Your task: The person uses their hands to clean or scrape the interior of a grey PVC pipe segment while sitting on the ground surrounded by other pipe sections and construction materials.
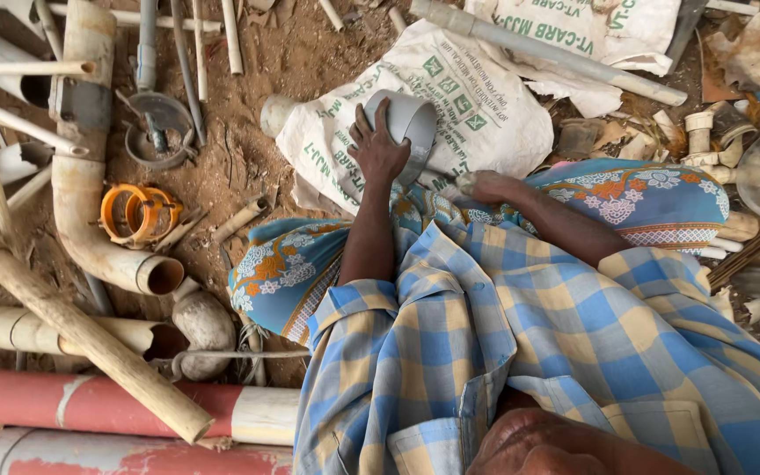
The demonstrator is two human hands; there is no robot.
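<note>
My left hand (378,145) is clasped over a grey plastic pipe fitting (415,119), a short wide sleeve that rests on a white printed sack (494,119) in front of my knees. My right hand (485,186) is curled into a fist just right of the fitting's lower edge, resting on my patterned blue and orange wrap (653,198). A small pale bit shows at its fingertips; I cannot tell what it is. My blue and yellow checked shirt (521,352) fills the lower right.
A long grey pipe (565,54) lies across the sacks at the top. To the left are a dirty bent pipe (81,193), an orange fitting (138,213), a wooden pole (90,339) and a red pipe (90,400). Pale fittings (704,141) and scraps lie at the right.
</note>
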